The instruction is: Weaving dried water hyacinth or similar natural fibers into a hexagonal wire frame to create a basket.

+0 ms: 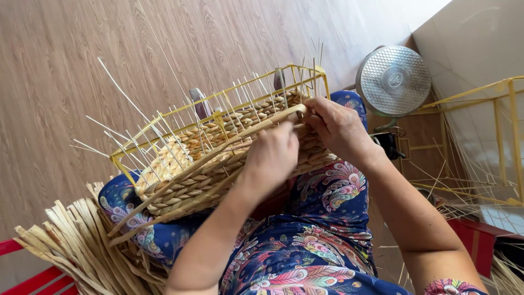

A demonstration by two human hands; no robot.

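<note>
Head view: left hand [271,158] grips a flat straw strand [240,142], right hand [335,127] apparently pinches its end, weaving the half-woven basket [218,158]; next, threading between stakes [164,131].

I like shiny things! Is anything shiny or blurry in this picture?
Head view: the round metal pan gleams by the wall; the pale wall is washed bright; both hands, left hand and right hand, and the woven basket look sharp, not blurred.

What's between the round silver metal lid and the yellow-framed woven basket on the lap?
In the head view, only bare brown wood floor separates lid and basket.
</note>
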